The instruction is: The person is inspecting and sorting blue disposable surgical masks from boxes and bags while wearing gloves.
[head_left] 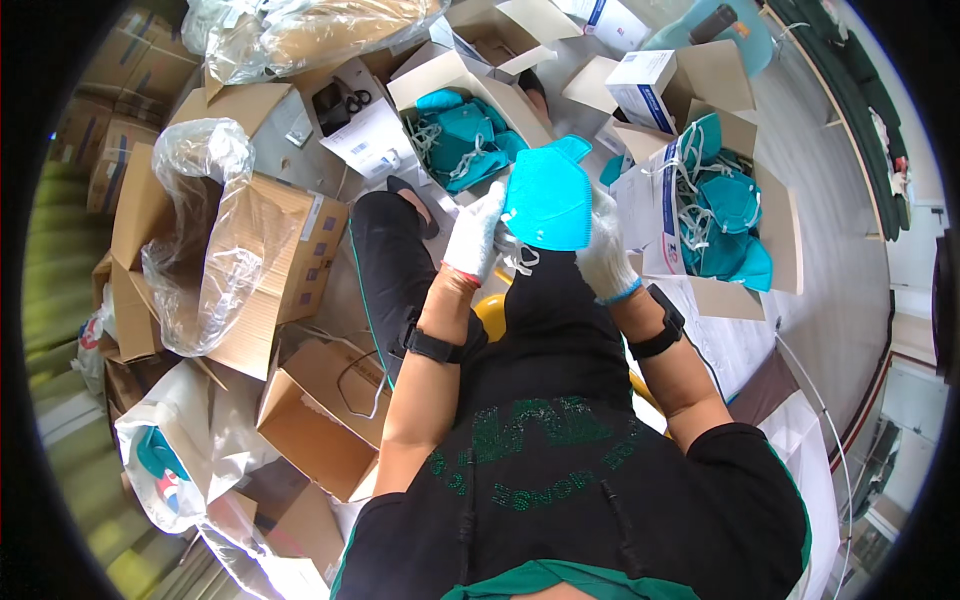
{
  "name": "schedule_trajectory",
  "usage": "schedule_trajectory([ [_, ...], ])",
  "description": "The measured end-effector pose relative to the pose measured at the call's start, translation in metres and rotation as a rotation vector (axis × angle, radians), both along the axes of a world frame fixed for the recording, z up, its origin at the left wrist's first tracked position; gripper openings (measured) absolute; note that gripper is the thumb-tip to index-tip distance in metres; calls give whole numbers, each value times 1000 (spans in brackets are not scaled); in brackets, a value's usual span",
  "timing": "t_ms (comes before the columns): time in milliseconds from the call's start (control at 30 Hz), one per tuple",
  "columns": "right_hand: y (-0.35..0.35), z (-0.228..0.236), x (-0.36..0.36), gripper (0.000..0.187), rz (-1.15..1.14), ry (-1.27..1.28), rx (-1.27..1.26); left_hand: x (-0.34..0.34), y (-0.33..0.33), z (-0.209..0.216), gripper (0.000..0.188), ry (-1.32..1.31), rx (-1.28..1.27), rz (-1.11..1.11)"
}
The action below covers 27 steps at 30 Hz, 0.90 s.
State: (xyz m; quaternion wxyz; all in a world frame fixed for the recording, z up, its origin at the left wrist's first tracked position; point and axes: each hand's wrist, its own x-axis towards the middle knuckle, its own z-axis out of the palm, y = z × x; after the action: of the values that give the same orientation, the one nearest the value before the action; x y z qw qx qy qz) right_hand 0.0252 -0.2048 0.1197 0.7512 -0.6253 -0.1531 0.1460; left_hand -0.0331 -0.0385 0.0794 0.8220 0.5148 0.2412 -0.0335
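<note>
A teal face mask (548, 200) is held up in front of my lap, its broad side facing me. My left hand (476, 238), in a white knit glove with a red cuff, grips the mask's left edge. White straps (518, 256) dangle below the mask beside it. On the other side my right hand (606, 252), in a white glove with a blue cuff, closes on the right edge; some of its fingers are behind the mask. Beyond my hands stands an open carton (530, 118) of loose teal masks (466, 138). Another white carton (648, 208) at the right holds more masks (728, 205) with tangled straps.
Open brown cardboard boxes (300, 270) crowd the left, one draped with a clear plastic bag (190, 320). A white sack (200, 400) with teal pieces stands lower left. Scissors (357, 101) lie in a box at the back. A white cable (822, 400) crosses the floor at right.
</note>
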Motion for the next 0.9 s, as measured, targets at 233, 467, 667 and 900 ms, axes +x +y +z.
schedule_trajectory([
  [233, -18, 6, -2, 32, 178, 117, -252, -12, -6, 13, 24, -151, 52, -113],
  [467, 9, 1, -20, 22, 251, -39, 47, -8, -6, 7, 18, -214, 95, 108],
  [667, 28, -28, -44, 17, 51, -711, -334, 1, 13, -15, 36, -55, 1121, 499],
  [900, -7, -6, -92, 20, 260, -433, -303, -1, 45, -43, 21, -33, 1612, 340],
])
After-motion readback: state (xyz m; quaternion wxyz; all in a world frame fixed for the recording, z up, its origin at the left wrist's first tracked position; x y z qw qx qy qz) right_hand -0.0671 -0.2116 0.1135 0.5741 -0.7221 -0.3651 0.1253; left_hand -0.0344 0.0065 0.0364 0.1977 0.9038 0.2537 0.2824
